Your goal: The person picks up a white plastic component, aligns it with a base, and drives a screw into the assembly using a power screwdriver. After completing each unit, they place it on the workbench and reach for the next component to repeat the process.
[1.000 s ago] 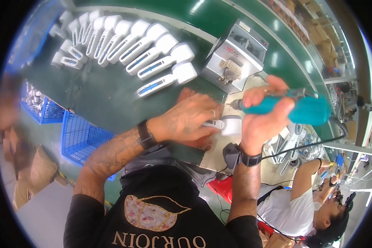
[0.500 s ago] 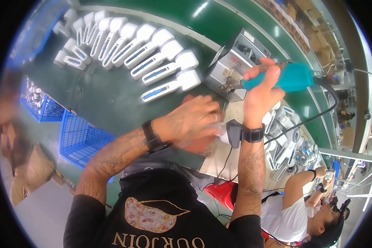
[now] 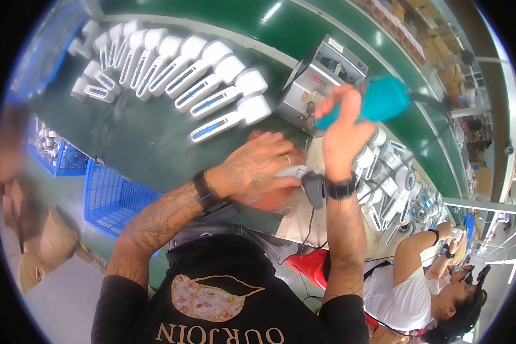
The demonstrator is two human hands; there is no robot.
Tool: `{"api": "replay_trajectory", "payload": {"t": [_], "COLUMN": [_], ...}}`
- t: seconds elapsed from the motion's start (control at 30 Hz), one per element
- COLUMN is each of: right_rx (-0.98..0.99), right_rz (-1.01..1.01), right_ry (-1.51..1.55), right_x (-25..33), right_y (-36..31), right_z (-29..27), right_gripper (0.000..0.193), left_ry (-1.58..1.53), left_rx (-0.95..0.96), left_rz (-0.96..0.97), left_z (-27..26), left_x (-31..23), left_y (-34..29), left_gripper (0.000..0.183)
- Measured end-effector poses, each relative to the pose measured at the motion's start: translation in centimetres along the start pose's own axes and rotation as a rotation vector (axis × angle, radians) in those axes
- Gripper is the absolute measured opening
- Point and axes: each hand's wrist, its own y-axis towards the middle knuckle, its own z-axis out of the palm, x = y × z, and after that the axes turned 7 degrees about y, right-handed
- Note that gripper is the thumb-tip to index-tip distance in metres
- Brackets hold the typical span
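My right hand [image 3: 347, 135] is closed around a teal electric screwdriver [image 3: 389, 100], its cable trailing off to the right. The tool's front end is close to a grey metal box [image 3: 309, 86] that looks like a screw feeder; whether they touch I cannot tell. Lower down and to the left, my left hand [image 3: 261, 163] is closed on a white plastic part [image 3: 292, 171], mostly hidden by fingers and the right wrist's band. Beneath that hand lies a reddish-brown pad [image 3: 275, 200].
White round-headed handled units [image 3: 195, 80] fan out across the dark green tabletop [image 3: 137, 137]. At right, loose white parts [image 3: 393, 183] lie in a heap. Blue baskets [image 3: 112, 198] stand below the left edge. Another person [image 3: 404, 281] works at lower right.
My right hand and the screwdriver have shifted slightly left, and the tool is blurred by motion. My left hand stays nearly in place on the white part.
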Motion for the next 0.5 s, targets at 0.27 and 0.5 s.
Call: {"api": "replay_trajectory", "payload": {"t": [0.27,0.5], "right_rx": [0.046,0.049], "right_rz": [0.059,0.049], "right_ry": [0.159,0.119], "right_x": [2.1,1.6], "right_y": [-5.7,-6.2], "right_z": [-4.6,-4.4], "right_gripper": [0.055,0.055], "left_ry": [0.004,0.028], "left_rx": [0.013,0.017], "left_rz": [-0.005,-0.020], "left_z": [-0.2,-0.2], "left_x": [-0.3,-0.4], "left_y": [0.2,0.0], "left_gripper": [0.041,0.041]}}
